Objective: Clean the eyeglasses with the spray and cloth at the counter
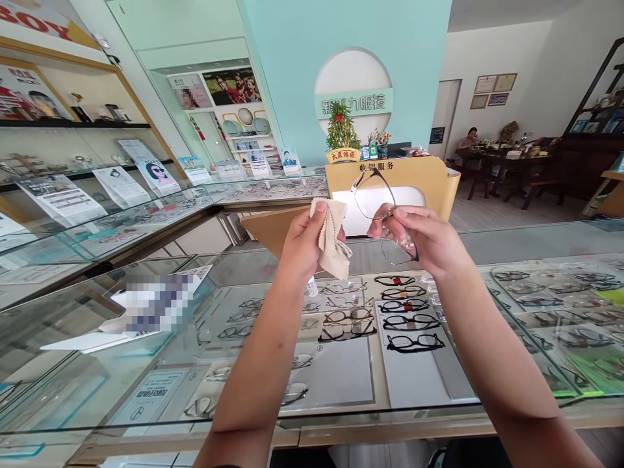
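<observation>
My left hand (pixel 303 242) pinches a cream cleaning cloth (pixel 335 244) with zigzag edges, its folds hanging down over the fingers. To the right of it, my right hand (pixel 426 235) grips a pair of eyeglasses (pixel 374 174) by the middle of the frame. The glasses are turned on end, one lens up and one lens down, with thin rims and dark upper parts. Both hands are raised above the glass display counter, and the cloth is apart from the glasses. The fingertips behind the cloth are partly hidden.
Rows of spectacle frames (pixel 414 341) lie inside the glass counter (pixel 336 409) below. Blurred papers (pixel 151 305) rest on its left part. A small white bottle (pixel 312 286) stands behind my left forearm. Beyond are a yellow cashier desk (pixel 443 188) and a seated person (pixel 468 140).
</observation>
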The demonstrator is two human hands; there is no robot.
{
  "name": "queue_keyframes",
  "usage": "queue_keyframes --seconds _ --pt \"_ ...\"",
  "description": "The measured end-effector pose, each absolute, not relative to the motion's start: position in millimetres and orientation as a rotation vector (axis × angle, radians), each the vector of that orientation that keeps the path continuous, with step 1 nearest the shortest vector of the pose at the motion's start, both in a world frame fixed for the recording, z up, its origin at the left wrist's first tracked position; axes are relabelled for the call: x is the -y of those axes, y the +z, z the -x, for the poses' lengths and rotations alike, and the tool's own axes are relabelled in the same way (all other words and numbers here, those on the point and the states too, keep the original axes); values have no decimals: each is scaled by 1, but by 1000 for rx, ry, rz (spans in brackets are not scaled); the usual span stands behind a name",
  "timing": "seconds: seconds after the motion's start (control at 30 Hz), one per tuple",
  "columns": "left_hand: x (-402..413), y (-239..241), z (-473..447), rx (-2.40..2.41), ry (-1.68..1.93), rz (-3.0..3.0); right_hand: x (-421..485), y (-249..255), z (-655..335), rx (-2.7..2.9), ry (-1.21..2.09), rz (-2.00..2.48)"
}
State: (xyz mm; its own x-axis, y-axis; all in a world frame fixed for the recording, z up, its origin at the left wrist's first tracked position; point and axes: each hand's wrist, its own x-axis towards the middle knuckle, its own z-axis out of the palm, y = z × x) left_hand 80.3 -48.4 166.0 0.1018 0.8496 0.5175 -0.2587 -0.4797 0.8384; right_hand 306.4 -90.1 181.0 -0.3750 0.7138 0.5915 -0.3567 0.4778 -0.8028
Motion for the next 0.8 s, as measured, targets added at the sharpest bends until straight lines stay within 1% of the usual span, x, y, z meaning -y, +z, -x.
queue_keyframes --seconds 0.17,0.23,0.37,0.5,0.7,0.8 --pt "51 167 -74 -600 1563 -1613 89 182 -310 1644 1169 324" --pt "54 170 -71 -621 1654 -1809 89 183 -313 1698 1163 338" --pt "62 175 -68 -602 1958 -2328 92 184 -320 1837 1146 380" --pt "67 176 -73 -580 2001 -2676 96 185 -323 1887 1173 358" --pt "73 175 -76 -580 2088 -2792 101 188 -326 1963 1146 332" --pt "75 176 -77 -566 2100 -2822 105 191 -326 2004 1076 366"
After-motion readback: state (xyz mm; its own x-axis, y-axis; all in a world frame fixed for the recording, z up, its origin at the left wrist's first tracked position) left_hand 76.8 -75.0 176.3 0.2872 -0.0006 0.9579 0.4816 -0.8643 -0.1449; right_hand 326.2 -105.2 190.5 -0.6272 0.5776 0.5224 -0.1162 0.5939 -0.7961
